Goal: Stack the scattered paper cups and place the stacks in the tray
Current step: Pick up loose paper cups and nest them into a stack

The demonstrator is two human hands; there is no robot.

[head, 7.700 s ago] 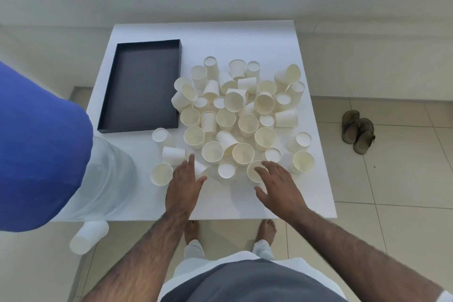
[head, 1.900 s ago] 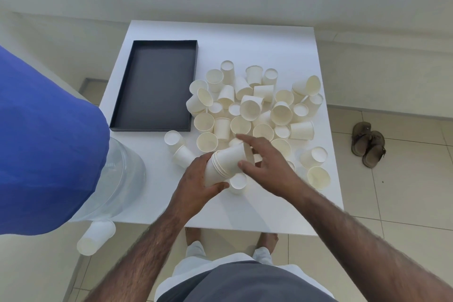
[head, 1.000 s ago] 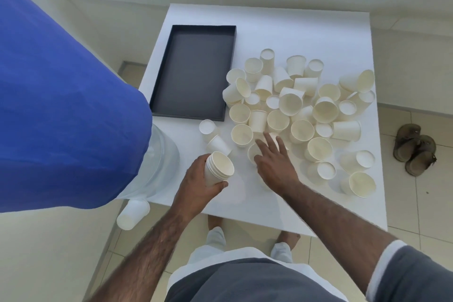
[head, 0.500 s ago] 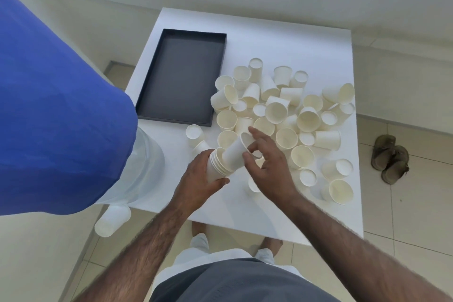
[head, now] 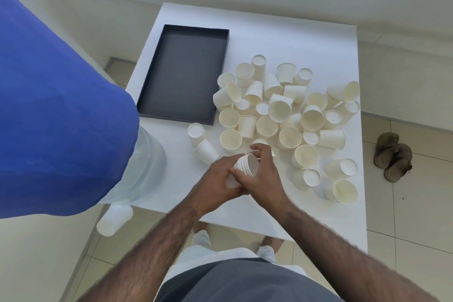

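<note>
A short stack of white paper cups [head: 247, 166] is held tilted over the near middle of the white table [head: 294, 32], mouth facing up and right. My left hand [head: 215, 176] wraps the stack's body from the left. My right hand [head: 263, 174] clasps it from the right, fingers curled over the rim. Several loose white cups [head: 289, 115] lie scattered upright, upside down and on their sides across the table's right half. The black rectangular tray [head: 186, 73] sits at the table's left and holds nothing.
A large water bottle with a blue cover [head: 61, 110] fills the left side and overlaps the table's near left corner. One cup [head: 114, 219] lies on the floor below it. A pair of sandals [head: 392, 157] rests on the tiled floor at right.
My right hand has pushed the cup it was bringing fully into the stack in my left hand; both hands are now closed together around the stack, slightly lower on the table.
</note>
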